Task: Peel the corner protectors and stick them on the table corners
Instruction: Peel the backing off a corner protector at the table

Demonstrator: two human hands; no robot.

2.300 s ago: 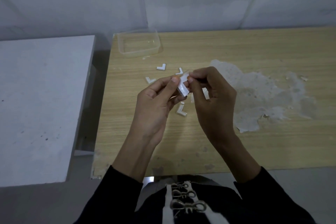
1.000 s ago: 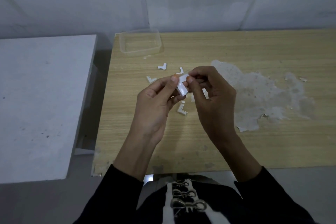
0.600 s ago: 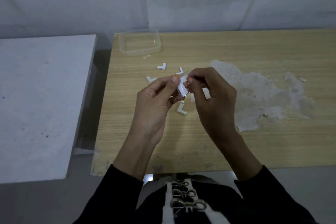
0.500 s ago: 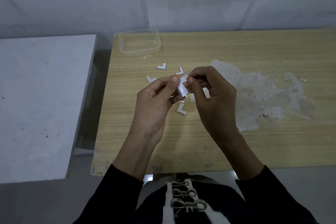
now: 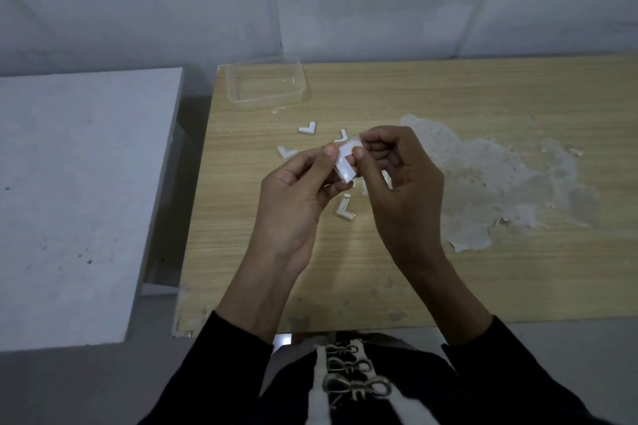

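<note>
Both hands meet above the wooden table [image 5: 448,107]. My left hand [image 5: 293,196] grips a white L-shaped corner protector [image 5: 345,165] between thumb and fingers. My right hand [image 5: 400,183] pinches its upper end with thumb and forefinger, where the backing sits. Several more white L-shaped protectors lie loose on the table: one [image 5: 308,128] beyond the hands, one [image 5: 286,151] to the left, one [image 5: 345,210] just below the hands, and one [image 5: 341,136] partly hidden behind my fingers.
A clear plastic tub [image 5: 266,86] stands at the table's far left corner. A patch of peeled, rough surface [image 5: 500,179] spreads right of the hands. A grey slab [image 5: 76,189] lies left of the table across a gap. The table's near left corner [image 5: 183,331] looks worn.
Almost nothing differs. Both hands stay on the same protector, with only slight shifts of my right thumb and forefinger at its upper end.
</note>
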